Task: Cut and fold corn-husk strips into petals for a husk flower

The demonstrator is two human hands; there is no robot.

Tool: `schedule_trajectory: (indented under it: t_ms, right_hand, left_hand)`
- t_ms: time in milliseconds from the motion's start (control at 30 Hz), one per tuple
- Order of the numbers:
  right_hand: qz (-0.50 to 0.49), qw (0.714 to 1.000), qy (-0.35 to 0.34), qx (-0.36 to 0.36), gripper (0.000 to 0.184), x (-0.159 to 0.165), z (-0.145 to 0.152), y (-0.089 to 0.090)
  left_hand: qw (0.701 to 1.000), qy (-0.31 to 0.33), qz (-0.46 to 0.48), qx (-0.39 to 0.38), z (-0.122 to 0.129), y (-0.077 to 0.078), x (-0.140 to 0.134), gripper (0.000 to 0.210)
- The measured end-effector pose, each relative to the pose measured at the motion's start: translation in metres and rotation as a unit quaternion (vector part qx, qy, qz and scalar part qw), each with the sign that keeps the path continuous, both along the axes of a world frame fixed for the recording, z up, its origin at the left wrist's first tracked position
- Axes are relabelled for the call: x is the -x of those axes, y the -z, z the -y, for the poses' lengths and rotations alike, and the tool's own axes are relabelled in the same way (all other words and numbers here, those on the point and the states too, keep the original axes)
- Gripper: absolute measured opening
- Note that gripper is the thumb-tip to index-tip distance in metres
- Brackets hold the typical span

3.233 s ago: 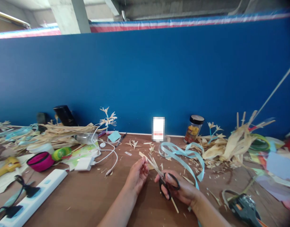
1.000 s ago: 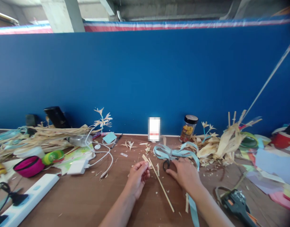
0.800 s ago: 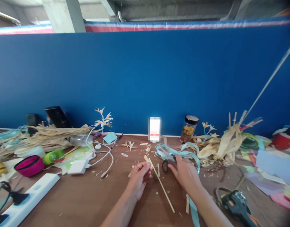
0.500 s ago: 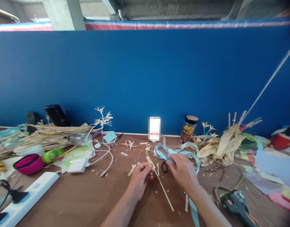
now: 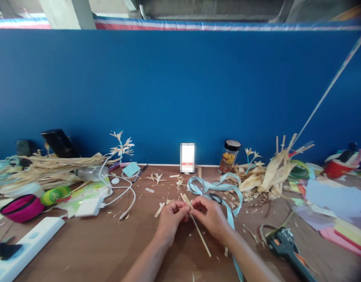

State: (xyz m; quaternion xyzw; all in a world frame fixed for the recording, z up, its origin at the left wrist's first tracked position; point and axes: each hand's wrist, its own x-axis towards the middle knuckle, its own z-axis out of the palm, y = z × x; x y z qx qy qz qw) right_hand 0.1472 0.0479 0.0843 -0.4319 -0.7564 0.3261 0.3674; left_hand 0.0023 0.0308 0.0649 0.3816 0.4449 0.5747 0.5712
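Towards the left side of the bench point(image 5: 109, 243), a white power strip point(image 5: 36, 239) slants towards the near edge, with a pink pouch point(image 5: 21, 209) just beyond it; dried husks point(image 5: 57, 161) lie heaped along the far edge, and a white adapter point(image 5: 87, 206) sits between them and the middle; centrally, the left hand point(image 5: 173, 217) has thumb and forefinger pinched on a pale strip point(image 5: 186, 199), which is held over the bench, its tip pointing to the far edge; a thin stick point(image 5: 202, 237) runs from beneath the fingers towards the near edge, and whether it is gripped too I cannot tell; the right hand point(image 5: 209, 217) meets the left, its fingers likewise closed together on the strip; the step in hand seems to be working this strip with both hands, so the next move calls for a light, steady pinch; just past the right hand lie scissors point(image 5: 212, 194) among loops of blue ribbon point(image 5: 229, 215); farther right, a glue gun point(image 5: 286, 246) rests towards the near edge, well apart from both hands.
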Motion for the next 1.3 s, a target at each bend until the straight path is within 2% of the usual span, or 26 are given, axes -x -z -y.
schedule_trajectory:
  t_ms: [133, 267, 667, 767, 967, 1100, 1167, 1200, 1233, 1300]
  right_hand:
    - [-0.008, 1.0, 0.012, -0.022, 0.014, -0.001, 0.0, 0.0]
    - [0.023, 0.998, 0.012, -0.061, 0.011, -0.001, 0.0, -0.003]
    - [0.029, 0.997, 0.048, -0.06, 0.019, -0.007, -0.002, -0.008]
    - [-0.003, 0.997, 0.077, -0.028, 0.021, -0.013, -0.008, -0.004]
    - [-0.132, 0.975, 0.1, 0.147, 0.028, -0.019, -0.022, 0.01]
    - [-0.133, 0.973, 0.098, 0.161, 0.031, -0.019, -0.024, 0.013]
    - [-0.128, 0.974, 0.1, 0.16, 0.031, -0.02, -0.023, 0.012]
    - [-0.121, 0.976, 0.099, 0.153, 0.03, -0.02, -0.022, 0.011]
    - [-0.102, 0.981, 0.098, 0.135, 0.028, -0.02, -0.021, 0.01]
    - [-0.028, 0.993, 0.092, 0.067, 0.024, -0.019, -0.017, 0.008]
  left_hand:
    - [1.0, -0.005, 0.011, -0.004, 0.0, -0.001, 0.0, 0.018]
    - [1.0, -0.005, 0.012, -0.006, 0.001, -0.003, -0.001, 0.021]
    - [0.999, 0.022, 0.009, 0.041, 0.001, 0.002, -0.002, 0.021]
    - [0.998, 0.021, 0.026, 0.057, 0.001, 0.0, -0.002, 0.022]
    - [0.991, 0.007, 0.093, 0.094, -0.001, -0.002, 0.001, 0.022]
    - [0.992, 0.029, 0.09, 0.077, 0.0, -0.002, 0.001, 0.021]
    - [0.995, 0.062, 0.059, 0.055, 0.004, -0.004, -0.001, 0.02]
    - [0.994, 0.098, 0.038, 0.042, 0.007, -0.005, -0.003, 0.02]
    - [0.988, 0.148, 0.016, 0.031, 0.01, -0.006, -0.004, 0.02]
    - [0.96, 0.278, -0.013, 0.037, 0.018, -0.005, -0.008, 0.021]
